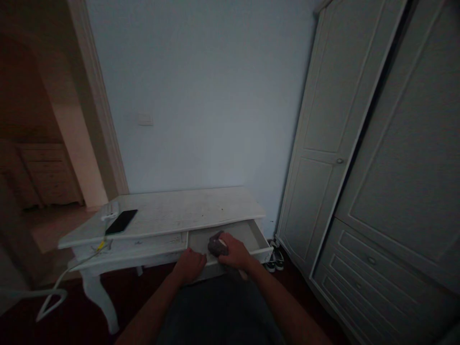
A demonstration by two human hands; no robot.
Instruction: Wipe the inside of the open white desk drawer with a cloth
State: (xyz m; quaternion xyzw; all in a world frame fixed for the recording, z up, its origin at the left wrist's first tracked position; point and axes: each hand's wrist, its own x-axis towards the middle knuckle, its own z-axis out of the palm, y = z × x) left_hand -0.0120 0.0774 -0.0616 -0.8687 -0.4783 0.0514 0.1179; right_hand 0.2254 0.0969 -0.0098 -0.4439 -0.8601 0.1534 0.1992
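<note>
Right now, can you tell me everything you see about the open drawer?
The drawer is a shallow, whitish box that looks like painted wood, pulled out from the right part of the white desk. Its pale floor, right wall and front edge show. The left hand is at its front, near the left end. The right hand holds a bunched, purplish-grey cloth over it; whether that touches it, I can't tell.

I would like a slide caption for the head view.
Left hand at an open drawer, right hand holding bunched cloth.
</note>
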